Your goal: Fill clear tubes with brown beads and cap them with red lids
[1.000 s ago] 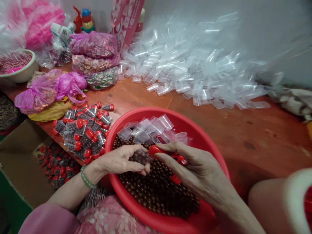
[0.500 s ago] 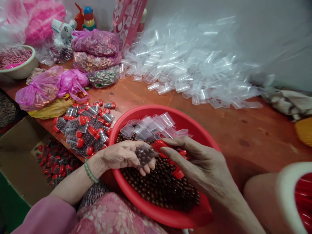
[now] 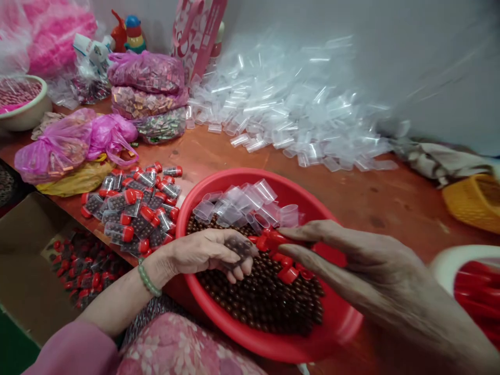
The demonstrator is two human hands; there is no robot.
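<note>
My left hand [image 3: 219,252] is closed around a small clear plastic tube [image 3: 240,250] filled with brown beads, held above the red basin [image 3: 250,348]. My right hand [image 3: 351,260] is just right of it, thumb and forefinger on either side of a red cap [image 3: 271,239]. The cap's exact contact with the tube is unclear. More red caps [image 3: 289,273] lie below these fingers. Shiny brown beads [image 3: 265,302] fill the basin's lower part, with several clear empty tubes [image 3: 250,200] on top at the back.
Filled, red-capped tubes [image 3: 135,208] are piled left of the basin; others lie in a cardboard box [image 3: 23,245] below. Clear tubes [image 3: 281,109] are heaped by the wall. Pink bags [image 3: 148,73] stand back left. A white-rimmed container [image 3: 445,260] and yellow basket [image 3: 469,200] are right.
My right hand has moved right, away from my left hand, and the red at its fingertips has shifted right too. My left hand still holds the tube. The view has shifted slightly.
</note>
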